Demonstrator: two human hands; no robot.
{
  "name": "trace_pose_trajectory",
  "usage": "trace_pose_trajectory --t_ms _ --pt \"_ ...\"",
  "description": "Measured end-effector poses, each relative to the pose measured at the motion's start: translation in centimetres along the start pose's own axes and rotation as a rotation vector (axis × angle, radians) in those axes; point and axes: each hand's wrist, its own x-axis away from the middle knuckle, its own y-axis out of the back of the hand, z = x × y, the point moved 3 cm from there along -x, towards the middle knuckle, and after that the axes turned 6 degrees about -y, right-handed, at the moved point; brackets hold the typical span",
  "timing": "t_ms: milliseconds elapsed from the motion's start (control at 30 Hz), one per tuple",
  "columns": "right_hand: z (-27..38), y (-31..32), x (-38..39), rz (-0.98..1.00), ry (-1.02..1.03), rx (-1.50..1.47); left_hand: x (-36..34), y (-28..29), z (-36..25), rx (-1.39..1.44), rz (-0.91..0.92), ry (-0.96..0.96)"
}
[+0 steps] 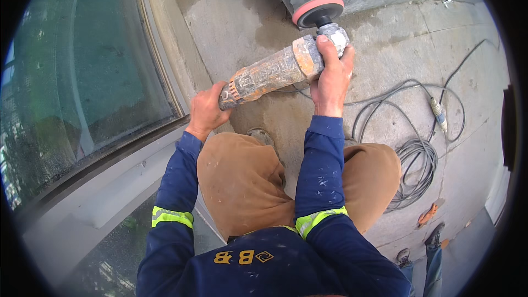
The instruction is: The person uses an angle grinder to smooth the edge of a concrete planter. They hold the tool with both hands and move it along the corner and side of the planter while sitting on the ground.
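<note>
Crouched with both knees bent, both arms in blue sleeves (a reflective band on each) stretched forward. Left hand (206,111) closed in a fist with the wrist bent inward; right hand (331,77) clenched farther out, knuckles up.

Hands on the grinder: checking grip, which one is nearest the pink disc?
The right hand, wrapped round the grinder head beside the disc; the left hand holds the tail.
</note>
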Motion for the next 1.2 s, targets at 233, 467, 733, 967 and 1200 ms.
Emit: trace_pose_trajectory --t_ms 233,467,733,967,1200 --pt "-0.3 -2.4 -0.3 -0.036 0.144 0.193 -0.1 -1.9 -0.4 0.068 -0.109 0.095" --pt "0.0 -4.6 0.1 0.019 0.218 0.136 0.2 -0.8 -0.3 -0.029 -0.142 0.189" --pt "-1.5 -4.4 0.2 -0.036 0.183 0.155 0.9 -0.3 0.2 -0.167 -0.088 0.242" --pt "-2.1 -4.1 -0.9 -0.053 0.153 0.105 -0.1 -0.1 0.4 -0.174 -0.088 0.219" --pt "-0.9 -4.4 -0.4 -0.037 0.193 0.109 0.4 -0.1 0.3 -0.145 -0.113 0.260"
